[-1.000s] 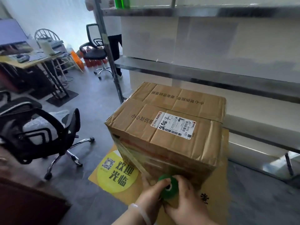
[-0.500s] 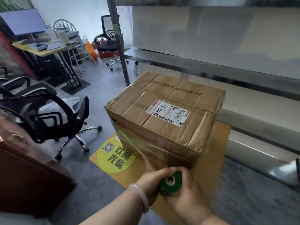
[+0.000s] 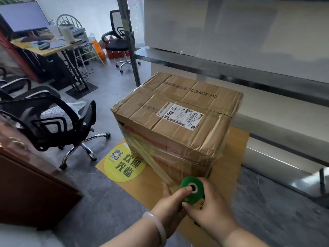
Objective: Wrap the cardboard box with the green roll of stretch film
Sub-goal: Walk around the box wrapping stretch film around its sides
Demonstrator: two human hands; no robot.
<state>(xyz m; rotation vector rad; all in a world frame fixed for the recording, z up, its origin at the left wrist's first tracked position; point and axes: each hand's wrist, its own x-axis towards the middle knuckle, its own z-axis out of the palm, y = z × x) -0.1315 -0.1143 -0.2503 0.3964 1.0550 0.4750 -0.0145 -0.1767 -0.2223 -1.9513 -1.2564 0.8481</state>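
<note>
The left hand [image 3: 169,205] and right hand [image 3: 211,213] grip the small green roll of stretch film [image 3: 192,190], core upright, just before the near right corner of the brown taped cardboard box [image 3: 178,122] on a yellow cardboard mat [image 3: 236,139]. The next side to cover likely lies rightward, nearer the right hand.

Grey floor [image 3: 110,195] carries a flat cardboard sheet [image 3: 236,139] with a yellow round sticker [image 3: 122,164]; the cardboard box [image 3: 178,122] stands on the sheet.

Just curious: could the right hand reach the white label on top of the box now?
Probably, but not freely: nothing covers the white label, yet the right hand grips the green roll.
</note>
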